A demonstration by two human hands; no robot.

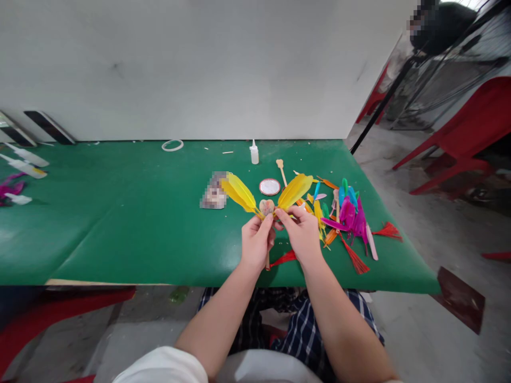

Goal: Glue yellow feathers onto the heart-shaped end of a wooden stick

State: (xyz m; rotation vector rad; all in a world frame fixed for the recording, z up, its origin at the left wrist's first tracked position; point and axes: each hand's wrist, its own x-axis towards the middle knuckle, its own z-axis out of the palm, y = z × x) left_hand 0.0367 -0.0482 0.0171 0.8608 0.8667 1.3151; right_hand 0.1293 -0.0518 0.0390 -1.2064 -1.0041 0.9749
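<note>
My left hand (256, 239) is closed around a wooden stick with a heart-shaped head (266, 206), which stands up above the fingertips. A yellow feather (239, 192) slants out to the left of the heart. On the other side, my right hand (302, 234) pinches the base of a second yellow feather (295, 190), close against the stick. Whether the feathers are fixed to the stick is hidden by my fingers. The stick's lower end shows below my left hand, beside a red tassel (284, 259).
Loose coloured feathers (349, 213) and red tassels (355, 258) lie right of my hands on the green table (139, 223). Beyond stand a white glue bottle (254, 153), a round white dish (270, 186) and another wooden stick (281, 169). A red chair (471, 122) is at right.
</note>
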